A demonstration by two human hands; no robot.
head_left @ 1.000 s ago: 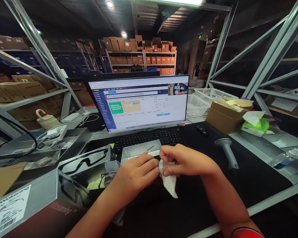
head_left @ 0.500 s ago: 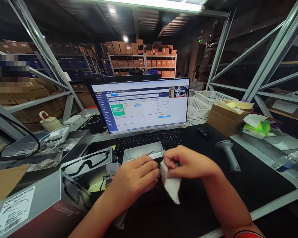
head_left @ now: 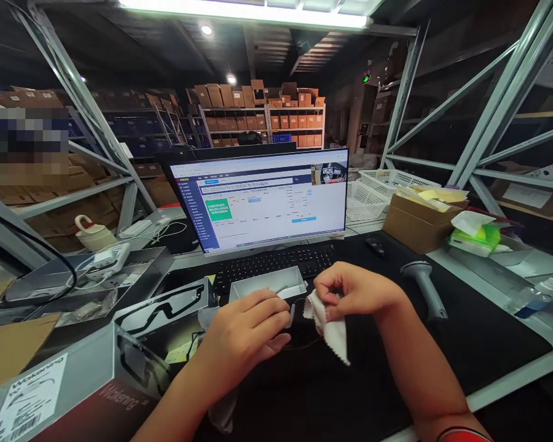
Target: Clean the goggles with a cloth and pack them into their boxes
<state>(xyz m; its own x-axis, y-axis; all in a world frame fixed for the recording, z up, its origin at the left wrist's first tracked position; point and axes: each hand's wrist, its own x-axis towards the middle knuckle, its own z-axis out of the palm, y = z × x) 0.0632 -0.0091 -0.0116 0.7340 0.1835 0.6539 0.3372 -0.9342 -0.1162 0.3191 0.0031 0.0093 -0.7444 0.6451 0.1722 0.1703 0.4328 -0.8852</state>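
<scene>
Because the right hand [head_left: 354, 293] pinches the white cloth [head_left: 334, 339] near its upper edge, the zigzag-edged remainder hangs loose below the fingers. The left hand [head_left: 252, 326] is curled on a small clear piece [head_left: 293, 312], whose rim shows past the fingertips; the rest is hidden from view. The hands are apart, cloth and clear piece separated by a narrow gap, just on the near side of a lidless grey box [head_left: 262, 284]. That box appears set before the keyboard [head_left: 276, 258] to keep its contents, including a slender rod [head_left: 282, 288], within reach of both hands. At the right lies the scanner [head_left: 426, 288], presumably placed there for the right hand.

Count: two hands, one cloth, one clear piece, one lidless box, one visible rod, two printed boxes [head_left: 90, 374] at the left, one monitor [head_left: 262, 202], one keyboard, one mouse [head_left: 375, 247], one scanner, two white baskets [head_left: 366, 202].
</scene>
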